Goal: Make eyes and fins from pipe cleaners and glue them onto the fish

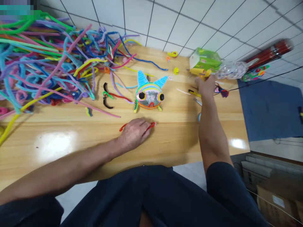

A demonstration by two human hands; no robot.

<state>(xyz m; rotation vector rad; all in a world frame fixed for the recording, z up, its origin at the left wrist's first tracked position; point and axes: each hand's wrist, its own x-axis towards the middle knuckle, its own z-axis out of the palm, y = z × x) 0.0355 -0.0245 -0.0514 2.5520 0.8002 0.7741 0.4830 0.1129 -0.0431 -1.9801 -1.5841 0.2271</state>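
There are 2 hands [134, 134], 1 eared figure [150, 88] and 2 curved black pieces [108, 104].

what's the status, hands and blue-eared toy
Left hand on red pipe cleaner. Right hand at yellow tool, near green box. Toy free of both hands. Pipe cleaner heap at left.

Wooden table [180, 138]. Left hand [135, 134] holds red pipe cleaner [151, 125] near front edge. Right hand [204, 84] at yellow tool [199, 72], toward back right corner. Blue-eared animal figure [150, 94] between hands, farther back. Tangled pipe cleaners [47, 63] heaped over back left corner.
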